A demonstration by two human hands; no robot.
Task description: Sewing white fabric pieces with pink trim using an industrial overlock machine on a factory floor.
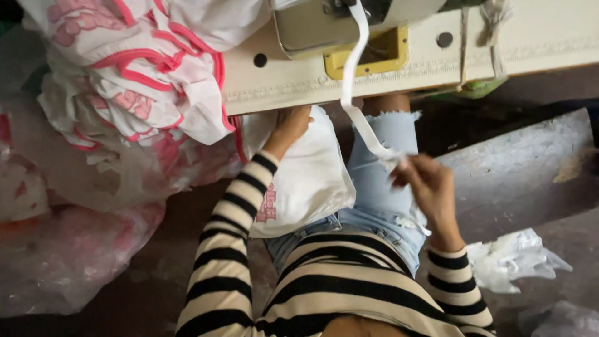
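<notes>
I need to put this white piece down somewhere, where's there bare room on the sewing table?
The sewing table is bare along its right stretch, right of the yellow plate. The left end is crowded by the stack of white and pink garments. The lap is taken: the left hand holds a white garment there, and the right hand pinches the white strip.

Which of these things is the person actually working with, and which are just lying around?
In hand:
- white tape strip, pinched by right hand
- white garment piece, held by left hand

Lying about:
- pile of white-and-pink garments
- crumpled white scrap
- plastic bags
</notes>
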